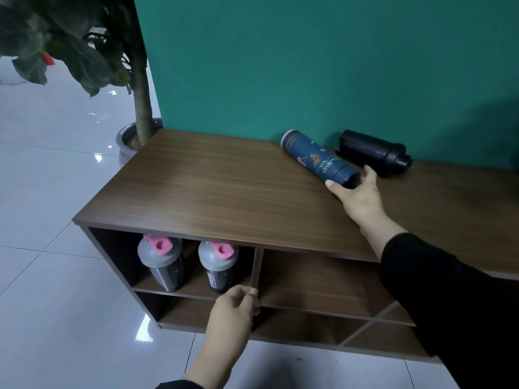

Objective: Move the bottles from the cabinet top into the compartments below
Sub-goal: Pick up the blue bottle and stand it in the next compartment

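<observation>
On woodgrain cabinet top (213,189), right hand (358,196) grips cylindrical blue bottle (317,158).

Right hand (358,197) grips blue bottle (320,159) on cabinet top (219,189).

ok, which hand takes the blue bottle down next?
Right. The right hand is already on the cap end of the blue bottle lying on the cabinet top; the left hand is low at the shelf divider.

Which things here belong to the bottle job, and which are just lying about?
Job:
- blue bottle
- black bottle
- two shaker bottles
- cabinet
- right hand
- left hand

Lying about:
- potted plant
</observation>
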